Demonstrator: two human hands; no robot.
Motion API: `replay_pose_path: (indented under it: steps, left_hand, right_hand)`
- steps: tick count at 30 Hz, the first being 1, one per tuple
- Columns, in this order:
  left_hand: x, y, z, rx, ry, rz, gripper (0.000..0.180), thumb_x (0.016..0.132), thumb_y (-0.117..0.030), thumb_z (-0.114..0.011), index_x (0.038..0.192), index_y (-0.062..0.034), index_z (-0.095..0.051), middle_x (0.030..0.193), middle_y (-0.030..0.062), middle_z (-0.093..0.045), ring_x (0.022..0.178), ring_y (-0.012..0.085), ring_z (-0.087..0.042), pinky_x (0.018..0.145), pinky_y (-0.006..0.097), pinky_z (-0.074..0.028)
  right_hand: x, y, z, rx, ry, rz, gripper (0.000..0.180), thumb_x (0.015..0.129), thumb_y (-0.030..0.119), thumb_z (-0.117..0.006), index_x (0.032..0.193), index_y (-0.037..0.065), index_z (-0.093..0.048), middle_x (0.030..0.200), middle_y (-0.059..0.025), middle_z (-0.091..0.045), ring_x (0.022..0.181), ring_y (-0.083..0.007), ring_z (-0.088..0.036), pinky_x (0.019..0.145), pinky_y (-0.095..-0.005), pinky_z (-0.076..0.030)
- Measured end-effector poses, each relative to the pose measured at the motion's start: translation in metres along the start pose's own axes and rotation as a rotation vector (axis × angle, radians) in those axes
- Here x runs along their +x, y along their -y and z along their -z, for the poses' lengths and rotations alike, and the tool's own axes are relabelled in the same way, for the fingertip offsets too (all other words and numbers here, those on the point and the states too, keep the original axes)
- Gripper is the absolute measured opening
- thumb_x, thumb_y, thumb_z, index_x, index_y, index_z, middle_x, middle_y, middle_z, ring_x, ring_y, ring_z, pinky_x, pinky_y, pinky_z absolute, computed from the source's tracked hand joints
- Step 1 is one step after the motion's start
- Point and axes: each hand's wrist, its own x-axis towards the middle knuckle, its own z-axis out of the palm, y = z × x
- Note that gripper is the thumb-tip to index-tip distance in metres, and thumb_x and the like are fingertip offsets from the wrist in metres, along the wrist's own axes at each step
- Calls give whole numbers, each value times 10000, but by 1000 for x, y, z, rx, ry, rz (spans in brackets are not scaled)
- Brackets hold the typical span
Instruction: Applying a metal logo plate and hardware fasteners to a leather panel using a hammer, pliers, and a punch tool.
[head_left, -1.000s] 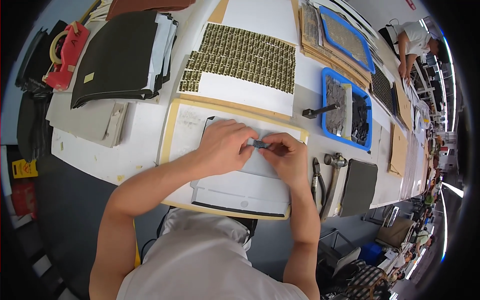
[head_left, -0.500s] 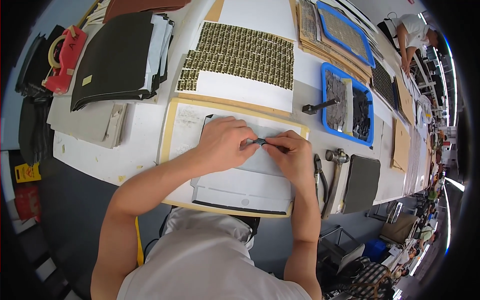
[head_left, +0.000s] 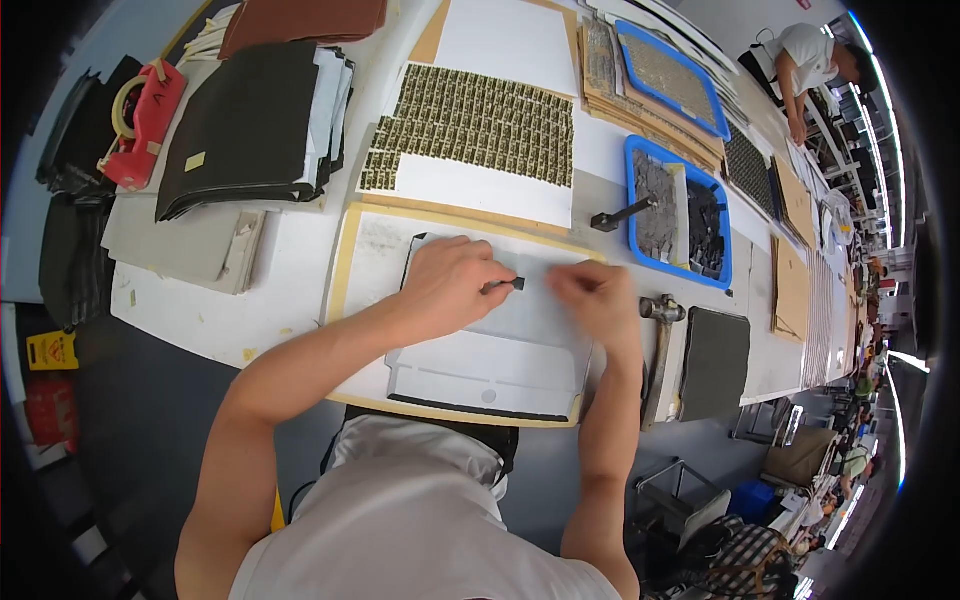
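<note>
My left hand (head_left: 455,282) is closed in a pinch on a small dark strip (head_left: 518,284), one end of which sticks out past the fingertips. Just right of it, apart from the strip, is my right hand (head_left: 603,305); motion smears its fingers, so whether they hold anything does not show. Both hands are over a light grey panel (head_left: 450,370) with black edges, which lies on a white board (head_left: 345,275) with a yellow border.
Beyond the board, rows of small brass-coloured pieces (head_left: 480,125) cover a white sheet. To the right are a blue basket (head_left: 632,200) of dark pieces, a black tool (head_left: 620,214), a hammer (head_left: 662,312) and a black pad (head_left: 716,360). Black sheets (head_left: 235,130) and a red tape dispenser (head_left: 150,130) lie left.
My right hand has come off the small dark strip and moved slightly right. The left hand keeps its pinch on it. The view has shifted a little.
</note>
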Motion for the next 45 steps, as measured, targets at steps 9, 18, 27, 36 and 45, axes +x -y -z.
replay_pose_path:
  steps: [9,18,27,36,45]
  left_hand:
    - [-3,1,-5,-11,-19,-5,139,845,-228,-734,909,-126,-804,734,38,-646,765,272,-637,718,412,-501]
    - [-7,5,-8,8,-45,-31,185,812,-243,-766,970,-147,-779,700,7,-626,728,244,-629,707,400,-491]
    - [-6,4,-1,-50,12,36,275,782,-237,-737,1013,-87,-750,846,70,-706,889,287,-669,824,438,-507]
    - [-5,4,-2,-78,-4,24,226,754,-184,-733,947,-65,-730,848,87,-712,896,290,-677,819,440,-511]
    - [-5,5,-3,-54,56,41,220,759,-174,-724,950,-66,-723,862,77,-708,912,284,-663,817,438,-505]
  right_hand:
    - [54,-33,29,-217,-384,207,366,909,104,-723,1259,20,-661,1014,-84,-700,715,-127,-652,583,-286,-506]
    - [14,-4,-2,-35,-327,290,214,987,90,-634,1176,8,-578,934,-105,-697,701,-158,-609,662,-295,-498]
    - [-14,15,-41,-37,-84,411,182,961,81,-654,1123,9,-614,840,-86,-693,667,-157,-637,658,-300,-513]
    - [-16,9,-45,-122,-70,492,174,939,56,-663,1090,-9,-606,902,-114,-707,675,-202,-668,641,-323,-522]
    - [-15,13,-39,-79,1,422,228,880,25,-713,1098,18,-648,910,-113,-700,660,-212,-660,606,-322,-530]
